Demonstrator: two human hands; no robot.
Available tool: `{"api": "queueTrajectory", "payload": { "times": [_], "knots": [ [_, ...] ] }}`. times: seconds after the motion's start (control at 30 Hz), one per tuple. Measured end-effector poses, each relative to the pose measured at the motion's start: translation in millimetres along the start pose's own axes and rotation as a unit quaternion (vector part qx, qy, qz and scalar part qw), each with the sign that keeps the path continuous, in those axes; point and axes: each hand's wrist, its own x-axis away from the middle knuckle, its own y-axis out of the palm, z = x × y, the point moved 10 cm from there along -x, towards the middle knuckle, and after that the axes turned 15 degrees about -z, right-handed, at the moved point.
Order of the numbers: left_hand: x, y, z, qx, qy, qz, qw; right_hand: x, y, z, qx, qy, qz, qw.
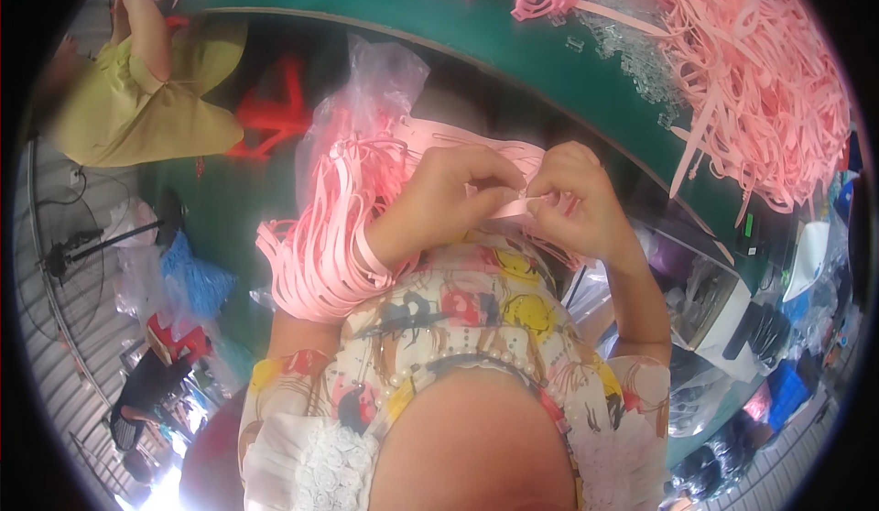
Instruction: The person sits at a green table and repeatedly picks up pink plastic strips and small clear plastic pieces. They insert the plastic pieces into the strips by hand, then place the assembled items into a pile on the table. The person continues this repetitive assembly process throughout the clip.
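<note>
My left hand (450, 186) and my right hand (579, 201) meet in front of my body, both closed with fingertips pinched. A short stretch of pink strap (520, 208) runs between them, held at both ends. Whether a small fitting sits on it is hidden by the fingers. Over my left forearm hangs a thick bundle of looped pink straps (320, 259). More pink straps (458, 135) lie across behind my hands, near a clear plastic bag (389, 67).
A green table (513, 44) curves along the far side. On it lie a big heap of pink straps (760, 81) and many small clear plastic pieces (627, 48). A person in yellow-green clothing (146, 113) sits at the far left. A red stand (275, 113) is beside them.
</note>
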Motion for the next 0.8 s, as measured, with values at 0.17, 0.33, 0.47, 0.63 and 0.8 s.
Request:
{"api": "queueTrajectory", "payload": {
  "times": [0.17,0.33,0.47,0.63,0.8],
  "knots": [
    [10.6,7.8,22.2,-0.133,0.074,0.032,0.988,-1.4,8.0,6.0,-0.029,-0.005,-0.038,0.999],
    [30.5,26.5,41.8,-0.232,0.183,0.051,0.954,3.3,23.9,6.0,-0.061,-0.024,-0.081,0.995],
    [44.3,43.3,44.2,-0.265,0.188,0.009,0.946,9.5,37.9,10.8,-0.119,-0.002,-0.091,0.989],
    [60.5,39.7,23.9,-0.183,0.193,0.029,0.964,11.8,50.1,3.8,-0.129,0.002,-0.092,0.987],
    [59.4,29.7,-30.4,0.200,0.028,0.014,0.979,3.7,53.8,-8.4,-0.136,0.024,-0.076,0.988]
  ]
}}
